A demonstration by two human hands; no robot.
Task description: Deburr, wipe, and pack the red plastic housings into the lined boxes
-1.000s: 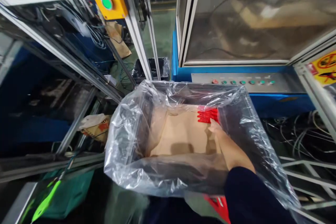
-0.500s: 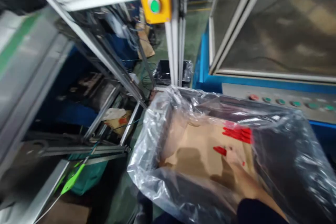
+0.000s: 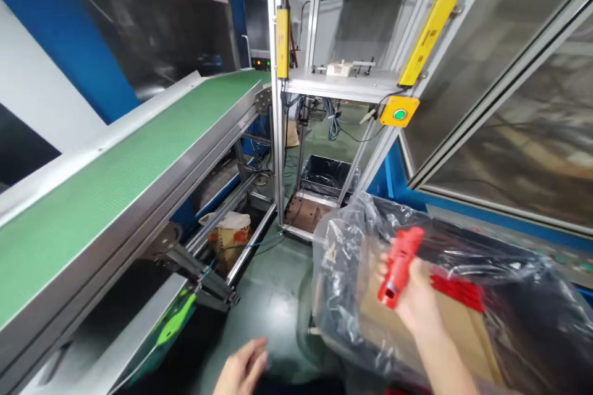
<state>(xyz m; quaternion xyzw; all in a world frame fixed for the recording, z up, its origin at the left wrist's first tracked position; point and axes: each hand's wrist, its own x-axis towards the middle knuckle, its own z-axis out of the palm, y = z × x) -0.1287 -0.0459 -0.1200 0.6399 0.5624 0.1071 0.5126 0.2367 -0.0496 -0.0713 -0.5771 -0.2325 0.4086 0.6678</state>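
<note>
My right hand (image 3: 417, 293) is wrapped round a red plastic part (image 3: 401, 265), held up above a bin lined with clear plastic film (image 3: 340, 259). More red parts (image 3: 458, 292) lie side by side on brown cardboard (image 3: 451, 333) inside the bin, just right of my right hand. At the bottom centre, my left hand (image 3: 243, 367) hangs over the floor with its fingers curled; whether anything is between them is hard to make out.
A green conveyor belt (image 3: 134, 160) runs along the left. Ahead is an aluminium frame with a fixture table (image 3: 343, 80), yellow sensor bars and a green button (image 3: 399, 115). A black lined crate (image 3: 328, 173) sits below.
The view has swung left and up, bringing the conveyor and fixture table into sight. My right hand has lifted a red part from the bin. My left hand has come into view.
</note>
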